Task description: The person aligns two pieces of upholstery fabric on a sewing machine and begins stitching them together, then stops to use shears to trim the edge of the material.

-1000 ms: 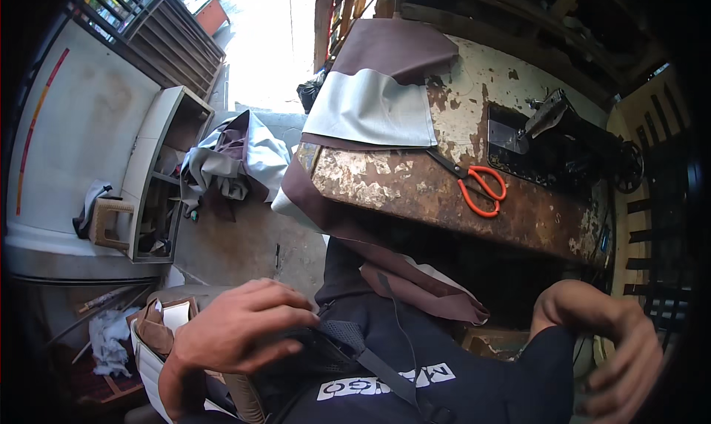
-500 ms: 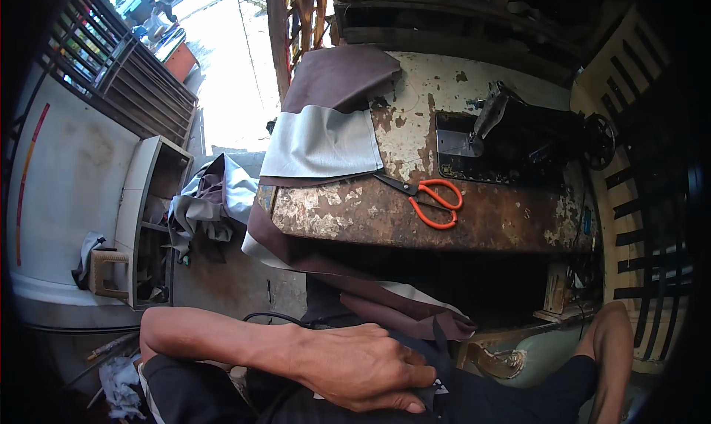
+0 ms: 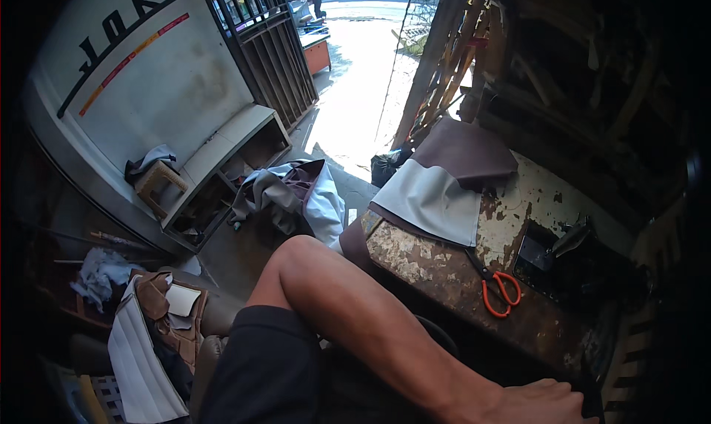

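Note:
My left forearm crosses the lower middle from a dark sleeve, with my left hand [image 3: 541,402] low at the right edge, below the table. Its fingers are curled, and whatever they hold is hidden. My right hand is out of view. On the worn, flaking tabletop [image 3: 407,254] lie orange-handled scissors [image 3: 486,274], a brown-purple sheet [image 3: 463,146] with a pale grey sheet [image 3: 422,202] over part of it, and a dark sewing machine [image 3: 570,239] at the right.
A crumpled fabric pile [image 3: 318,194] lies left of the table beside a low cabinet [image 3: 233,131] with a beige stool [image 3: 170,187]. Scraps and cardboard [image 3: 163,305] sit lower left. A barred gate [image 3: 289,76] borders the bright doorway, where a distant person [image 3: 317,2] bends. Wooden pieces crowd the right.
The view has swung left and up, showing more wall and doorway. My left arm has moved across toward the lower right, and my right arm has left the view.

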`<action>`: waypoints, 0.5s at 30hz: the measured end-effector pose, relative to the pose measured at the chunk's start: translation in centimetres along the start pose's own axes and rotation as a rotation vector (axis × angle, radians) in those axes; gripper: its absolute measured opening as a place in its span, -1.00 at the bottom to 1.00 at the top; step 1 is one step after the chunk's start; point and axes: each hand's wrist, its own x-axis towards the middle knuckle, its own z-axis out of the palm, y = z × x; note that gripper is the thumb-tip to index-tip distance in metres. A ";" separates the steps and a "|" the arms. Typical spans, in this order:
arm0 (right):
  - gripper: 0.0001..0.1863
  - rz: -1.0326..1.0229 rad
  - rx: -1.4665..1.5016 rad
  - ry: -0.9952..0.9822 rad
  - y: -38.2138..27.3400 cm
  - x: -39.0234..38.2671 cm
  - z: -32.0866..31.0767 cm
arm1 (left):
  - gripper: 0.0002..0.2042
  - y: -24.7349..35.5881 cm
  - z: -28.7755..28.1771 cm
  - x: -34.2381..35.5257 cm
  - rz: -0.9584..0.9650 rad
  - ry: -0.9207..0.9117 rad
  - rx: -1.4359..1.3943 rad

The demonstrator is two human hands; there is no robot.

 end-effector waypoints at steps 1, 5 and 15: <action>-0.84 -0.096 -0.002 0.007 -1.5 0.5 -0.8 | -0.77 0.5 -0.6 -0.8 0.047 0.062 -0.044; -0.84 -0.330 -0.071 0.141 -5.4 -1.6 -3.7 | -0.72 -0.2 -0.4 0.0 -0.028 0.033 0.080; -0.82 -0.663 -0.270 0.513 -5.1 -1.1 -3.1 | -0.85 -4.2 -2.5 -1.3 -0.198 0.155 -0.016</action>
